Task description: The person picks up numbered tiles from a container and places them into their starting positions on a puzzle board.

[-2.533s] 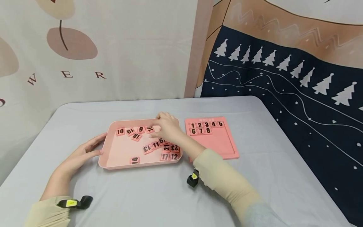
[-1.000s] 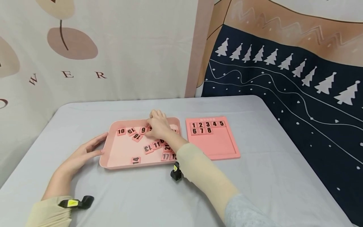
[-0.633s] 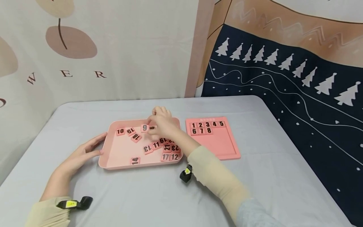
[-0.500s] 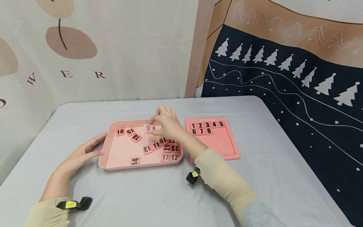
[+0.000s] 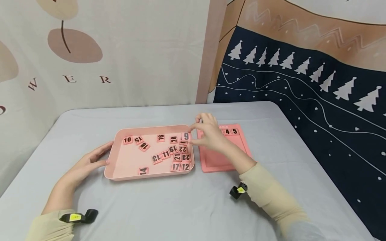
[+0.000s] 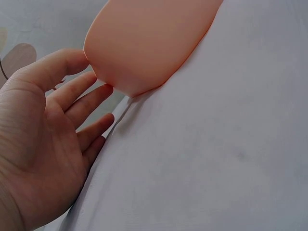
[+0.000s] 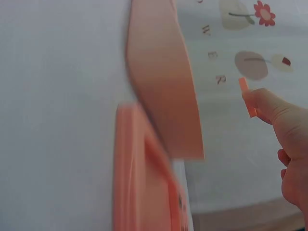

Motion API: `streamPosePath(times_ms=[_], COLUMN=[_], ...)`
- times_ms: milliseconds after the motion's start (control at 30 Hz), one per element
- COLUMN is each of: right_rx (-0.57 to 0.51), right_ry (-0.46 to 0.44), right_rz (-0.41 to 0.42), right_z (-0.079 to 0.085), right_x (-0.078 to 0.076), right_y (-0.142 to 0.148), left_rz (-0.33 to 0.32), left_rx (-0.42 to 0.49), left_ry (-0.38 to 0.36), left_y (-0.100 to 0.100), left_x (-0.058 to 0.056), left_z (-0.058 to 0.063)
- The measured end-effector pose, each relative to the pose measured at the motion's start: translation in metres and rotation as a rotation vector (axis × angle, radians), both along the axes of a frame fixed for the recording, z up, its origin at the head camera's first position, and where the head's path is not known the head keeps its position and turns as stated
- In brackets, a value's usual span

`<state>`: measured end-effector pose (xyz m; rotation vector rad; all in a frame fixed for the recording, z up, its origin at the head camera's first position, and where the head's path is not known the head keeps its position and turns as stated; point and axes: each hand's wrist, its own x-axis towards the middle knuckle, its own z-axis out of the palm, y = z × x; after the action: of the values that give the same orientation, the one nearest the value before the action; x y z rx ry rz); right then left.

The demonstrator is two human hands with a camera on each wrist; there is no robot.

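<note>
My right hand (image 5: 211,133) pinches a pink number tile marked 9 (image 5: 185,136) between thumb and fingers, over the right end of the pink tray (image 5: 128,160). In the right wrist view that tile (image 7: 246,94) shows edge-on at the fingertips, raised above the tray. Fairly straight fingers of my left hand (image 5: 85,164) touch the tray's left end; the left wrist view has the fingertips against its outer wall (image 6: 139,62). Behind the right hand and forearm lies the pink number board (image 5: 215,160), its tiles 4 (image 5: 227,132) and 5 (image 5: 235,131) showing and others hidden.
Loose number tiles lie in the tray, among them 10 (image 5: 128,140), 18 (image 5: 144,146), 14 (image 5: 143,171) and 12 (image 5: 185,166), several turned or upside down. A pale cloth (image 5: 169,207) covers the table. Patterned curtains (image 5: 150,60) hang behind it.
The right hand has picked the 9 tile out of the tray's back row and carried it right toward the board. The left hand stays at the tray's end.
</note>
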<state>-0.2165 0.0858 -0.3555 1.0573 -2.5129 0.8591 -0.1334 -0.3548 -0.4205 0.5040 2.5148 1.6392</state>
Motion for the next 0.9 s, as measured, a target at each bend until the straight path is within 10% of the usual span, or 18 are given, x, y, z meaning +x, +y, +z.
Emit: streamPosePath(times_ms=[900], right_rx=[0.111], right_ry=[-0.197], right_rz=[-0.103], right_z=[-0.045], right_x=[-0.031], right_y=[0.150], left_rz=[-0.016], left_rx=[0.007], left_ry=[-0.020], left_y=[-0.001], left_x=[0.001], left_z=[-0.001])
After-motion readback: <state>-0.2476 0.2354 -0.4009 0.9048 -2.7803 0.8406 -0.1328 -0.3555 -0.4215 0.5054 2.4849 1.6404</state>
